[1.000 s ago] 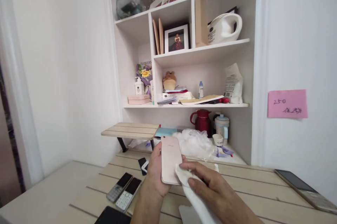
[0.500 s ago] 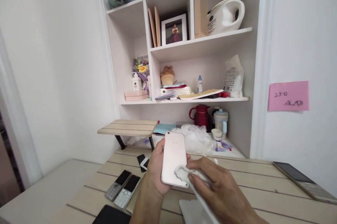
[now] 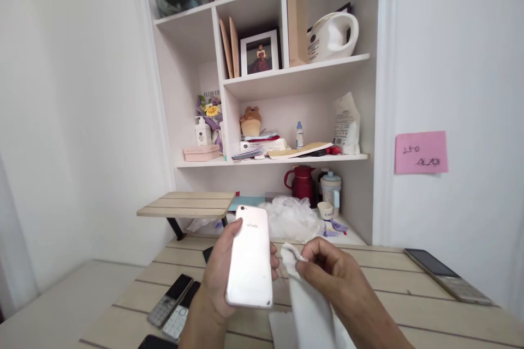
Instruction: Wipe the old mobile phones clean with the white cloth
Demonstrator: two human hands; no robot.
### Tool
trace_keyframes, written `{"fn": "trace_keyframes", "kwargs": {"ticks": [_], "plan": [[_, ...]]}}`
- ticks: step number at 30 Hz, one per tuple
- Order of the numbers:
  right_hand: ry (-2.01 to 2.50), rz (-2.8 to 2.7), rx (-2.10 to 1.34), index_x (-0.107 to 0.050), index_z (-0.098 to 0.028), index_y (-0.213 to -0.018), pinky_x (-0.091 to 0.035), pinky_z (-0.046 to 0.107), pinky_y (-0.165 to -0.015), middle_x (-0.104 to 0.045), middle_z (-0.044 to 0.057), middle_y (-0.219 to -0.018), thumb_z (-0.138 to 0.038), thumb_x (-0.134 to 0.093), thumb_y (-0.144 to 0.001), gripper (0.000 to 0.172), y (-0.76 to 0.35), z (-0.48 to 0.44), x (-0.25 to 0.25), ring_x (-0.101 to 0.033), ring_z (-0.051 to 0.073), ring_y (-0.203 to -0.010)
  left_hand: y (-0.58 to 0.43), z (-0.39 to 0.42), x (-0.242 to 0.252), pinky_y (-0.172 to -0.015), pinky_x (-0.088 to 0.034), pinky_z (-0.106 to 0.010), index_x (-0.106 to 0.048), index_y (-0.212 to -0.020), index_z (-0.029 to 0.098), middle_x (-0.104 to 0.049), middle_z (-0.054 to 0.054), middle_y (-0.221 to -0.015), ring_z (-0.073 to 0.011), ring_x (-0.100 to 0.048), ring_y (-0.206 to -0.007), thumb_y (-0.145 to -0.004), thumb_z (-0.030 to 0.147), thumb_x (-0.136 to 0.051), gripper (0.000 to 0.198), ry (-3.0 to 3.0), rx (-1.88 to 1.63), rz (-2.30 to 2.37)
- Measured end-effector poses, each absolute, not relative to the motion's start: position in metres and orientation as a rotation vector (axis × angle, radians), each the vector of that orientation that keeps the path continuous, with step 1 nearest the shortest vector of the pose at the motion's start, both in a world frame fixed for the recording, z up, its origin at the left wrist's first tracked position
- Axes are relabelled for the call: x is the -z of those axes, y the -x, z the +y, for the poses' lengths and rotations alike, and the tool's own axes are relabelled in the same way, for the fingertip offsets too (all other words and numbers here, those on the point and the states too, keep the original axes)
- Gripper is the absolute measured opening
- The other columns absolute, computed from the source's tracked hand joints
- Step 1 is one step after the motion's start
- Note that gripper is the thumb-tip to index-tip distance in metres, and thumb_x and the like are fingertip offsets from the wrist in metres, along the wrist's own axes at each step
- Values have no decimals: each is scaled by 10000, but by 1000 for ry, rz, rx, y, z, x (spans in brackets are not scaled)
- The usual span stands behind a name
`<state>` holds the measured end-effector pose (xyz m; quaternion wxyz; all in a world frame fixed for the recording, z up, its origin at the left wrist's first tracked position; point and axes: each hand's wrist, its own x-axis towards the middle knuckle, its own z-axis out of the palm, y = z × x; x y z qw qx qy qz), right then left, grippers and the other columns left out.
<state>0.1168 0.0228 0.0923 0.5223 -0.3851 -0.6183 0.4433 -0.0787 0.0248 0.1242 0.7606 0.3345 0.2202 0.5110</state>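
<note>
My left hand (image 3: 221, 261) is closed around a pale pink smartphone (image 3: 249, 261), its back turned up toward me and tilted, with a camera at the upper left corner. Pinched between the thumb and fingers of my right hand (image 3: 331, 270) is a white tissue (image 3: 309, 305), which hangs down toward the table. The tissue is apart from the phone, just to its right. Below it, another white sheet (image 3: 280, 327) lies on the slatted wooden table (image 3: 380, 278), partly hidden by the tissue.
Two keypad phones (image 3: 170, 300) lie left of my left arm, with a black device (image 3: 158, 342) nearer me. A larger keypad phone (image 3: 446, 275) rests at the right. Behind stand a small raised wooden stand (image 3: 188, 204), crumpled clear plastic (image 3: 289, 218), a red jug (image 3: 303, 184) and loaded shelves.
My right hand has drawn the tissue off the phone's back to the right. The phone has tilted and sits further left and slightly lower in view. The whole view has shifted a little.
</note>
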Motion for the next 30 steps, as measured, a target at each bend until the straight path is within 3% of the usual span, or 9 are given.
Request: {"fn": "trace_keyframes", "kwargs": {"ticks": [4,8,10,15,19,22,26,30], "plan": [[941,-1448,-1076,-477,-211,-669,-289,231,-499,-384,-59,-599,-427,-669,-771,307,-124,25,-96,-354,115,-558,80,1,-138,-637,-503,-354,-688,-1010,35,-698,-176,-866,-265,-659,-715,-879,548,-441,584,-778,-1103,427],[1055,-1389,-666,-502,-220,-707,-341,250,-540,-451,-50,-596,-474,-643,-808,308,-121,22,-95,-417,135,-575,67,-18,-142,-641,-481,-326,-678,-1040,4,-700,-190,-810,-250,-665,-672,-881,633,-329,736,-879,-933,449],[1021,-1391,-625,-515,-224,-733,-356,255,-544,-485,-42,-602,-503,-633,-821,316,-118,18,-94,-441,142,-571,61,-22,-140,-656,-468,-312,-653,-1097,-19,-703,-212,-784,-246,-670,-659,-880,650,-269,801,-967,-861,444],[709,-1352,-1094,-507,-214,-742,-353,241,-505,-480,-42,-587,-549,-674,-812,381,-121,11,-98,-449,132,-541,64,-19,-138,-627,-471,-303,-638,-1127,-27,-705,-210,-769,-246,-681,-648,-906,619,-211,806,-1003,-850,353],[480,-1196,-1340,-497,-208,-745,-350,216,-506,-482,-50,-615,-461,-742,-797,357,-131,12,-103,-434,105,-545,68,-12,-140,-591,-488,-324,-612,-1224,71,-717,-162,-928,-236,-668,-664,-934,541,-298,635,-875,-1019,340],[319,-1160,-1492,-528,-213,-771,-392,227,-515,-554,-26,-685,-419,-787,-761,331,-133,14,-104,-498,120,-568,63,-7,-138,-569,-495,-330,-617,-1211,97,-706,-145,-1022,-233,-668,-654,-929,503,-339,567,-810,-1044,328],[216,-1155,-1499,-596,-210,-802,-450,258,-527,-630,26,-869,-398,-821,-718,305,-133,18,-103,-583,157,-631,57,-3,-129,-614,-493,-327,-591,-1238,44,-731,-194,-880,-256,-688,-664,-913,584,-274,706,-898,-852,307],[178,-1132,-1531,-624,-207,-724,-486,252,-569,-633,7,-885,-343,-850,-686,267,-131,13,-107,-606,163,-696,53,-1,-118,-625,-478,-328,-594,-1213,-4,-736,-217,-796,-278,-695,-636,-888,623,-239,791,-909,-728,208]]}}
